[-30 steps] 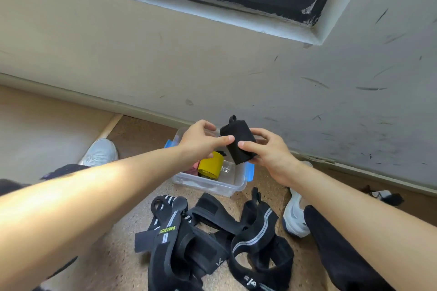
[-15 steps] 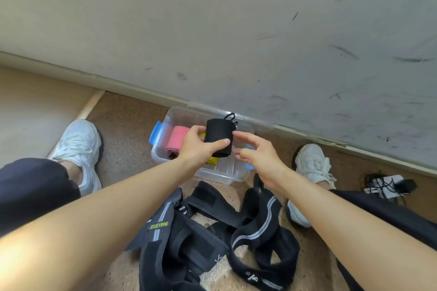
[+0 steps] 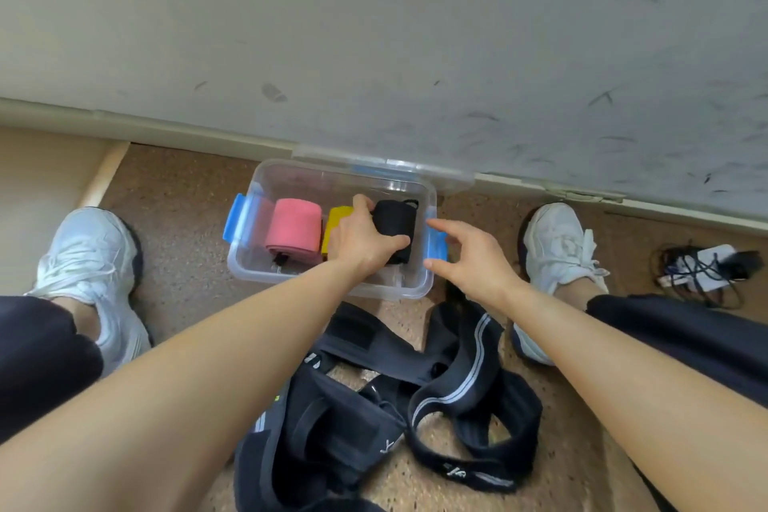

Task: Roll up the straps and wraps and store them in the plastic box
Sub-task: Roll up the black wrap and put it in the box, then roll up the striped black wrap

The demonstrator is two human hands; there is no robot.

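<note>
A clear plastic box with blue latches stands on the floor by the wall. Inside lie a pink roll and a yellow roll, partly hidden behind my left hand. My left hand grips a rolled black wrap and holds it inside the box at its right end. My right hand hovers just right of the box with fingers loosely spread, holding nothing. A tangle of black straps with grey stripes lies on the floor in front of the box.
The box lid leans between box and wall. My white shoes flank the box. A bundle of cables with a white adapter lies at far right. A beige mat borders the left.
My left hand has carried the black roll down into the box. My right hand has let go of it and drawn aside. The camera has tilted downward.
</note>
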